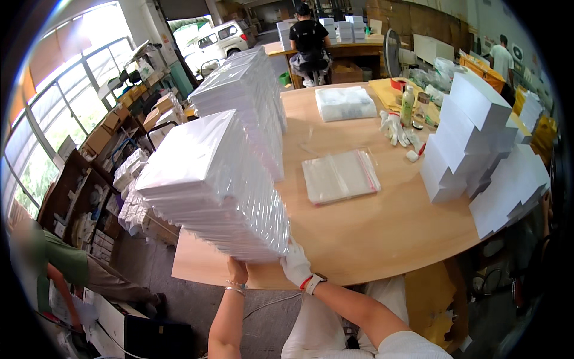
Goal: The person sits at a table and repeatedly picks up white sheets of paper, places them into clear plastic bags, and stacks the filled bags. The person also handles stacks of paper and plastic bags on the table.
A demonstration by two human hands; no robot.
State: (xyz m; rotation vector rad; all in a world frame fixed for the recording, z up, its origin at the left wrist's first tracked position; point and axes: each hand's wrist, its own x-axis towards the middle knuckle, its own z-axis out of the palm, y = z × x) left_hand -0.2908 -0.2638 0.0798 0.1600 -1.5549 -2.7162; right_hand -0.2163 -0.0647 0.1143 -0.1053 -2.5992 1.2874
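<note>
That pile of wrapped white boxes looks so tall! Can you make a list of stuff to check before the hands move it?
1. Left hand under the near stack of wrapped boxes: ok, bare, at the bottom edge.
2. Right hand supporting it: ok, gloved, at the lower corner.
3. Stack straight: not ok, it looks to lean.
4. Second wrapped stack behind: touching or apart, cannot tell.
5. Table nearby: ok, bare wood before the clear bags.
6. Grip firm: cannot tell.
</note>
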